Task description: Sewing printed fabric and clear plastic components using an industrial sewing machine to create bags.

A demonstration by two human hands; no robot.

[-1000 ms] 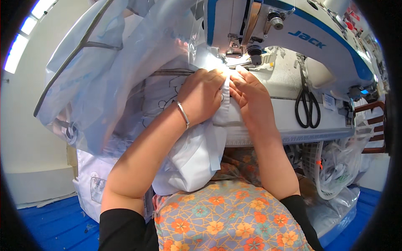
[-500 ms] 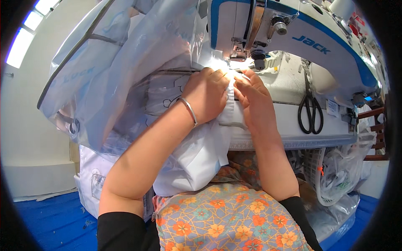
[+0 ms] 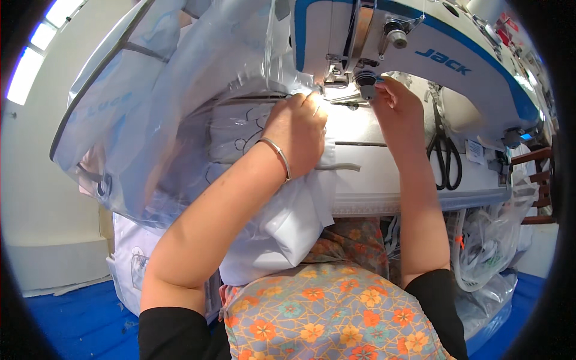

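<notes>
White fabric (image 3: 282, 234) lies over the front of the sewing machine's bed, hanging down toward my lap. My left hand (image 3: 297, 129) is closed on its edge just left of the needle area, knuckles up, with a metal bangle on the wrist. A short grey strip (image 3: 343, 167) sticks out from under the fabric's right side. My right hand (image 3: 399, 111) is raised beside the presser foot, apart from the fabric, with its fingers pinched together. A slim metal tool (image 3: 351, 99) lies by those fingertips; whether they hold it is unclear.
The white and blue sewing machine (image 3: 414, 48) arches over the work. Clear plastic sheeting with dark piping (image 3: 150, 120) is heaped at left. Black-handled scissors (image 3: 445, 162) lie at right on the bed. A white basket (image 3: 465, 264) with plastic bags stands below right.
My right hand has let go of the fabric beside my left hand and moved right and up. The left hand has stayed nearly in place; the grey strip shows more.
</notes>
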